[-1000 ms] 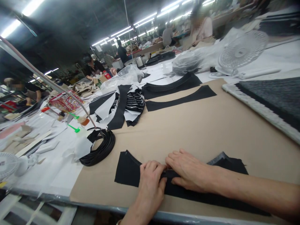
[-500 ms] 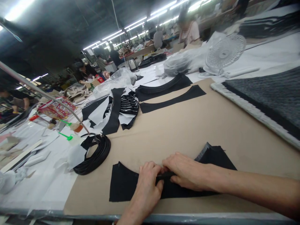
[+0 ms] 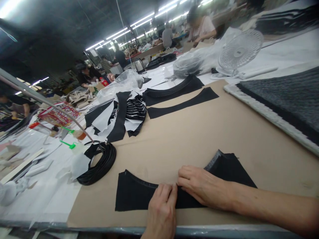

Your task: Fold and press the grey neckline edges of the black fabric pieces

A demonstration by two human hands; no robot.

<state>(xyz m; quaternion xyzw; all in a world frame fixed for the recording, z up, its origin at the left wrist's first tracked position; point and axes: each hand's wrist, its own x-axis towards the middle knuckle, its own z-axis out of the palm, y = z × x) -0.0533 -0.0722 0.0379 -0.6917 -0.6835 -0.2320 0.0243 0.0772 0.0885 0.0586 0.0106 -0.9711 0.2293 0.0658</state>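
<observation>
both hands [image 3: 161, 207] [image 3: 201, 187] flat on black fabric pc [image 3: 136, 194], fingers touching.

Black for the fabric piece [image 3: 139, 194] and the cord coil [image 3: 101, 164]; tan for the table [image 3: 199, 132]; black-and-white stripes on the heaped cloth [image 3: 136, 109]; white for the fan [image 3: 240, 49]; speckled grey, white-edged, for the mat [image 3: 286, 96].

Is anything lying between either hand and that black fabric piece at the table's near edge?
Nothing visible. The left hand and right hand both rest directly on the black fabric piece; the black cord coil lies apart, to its left.
</observation>
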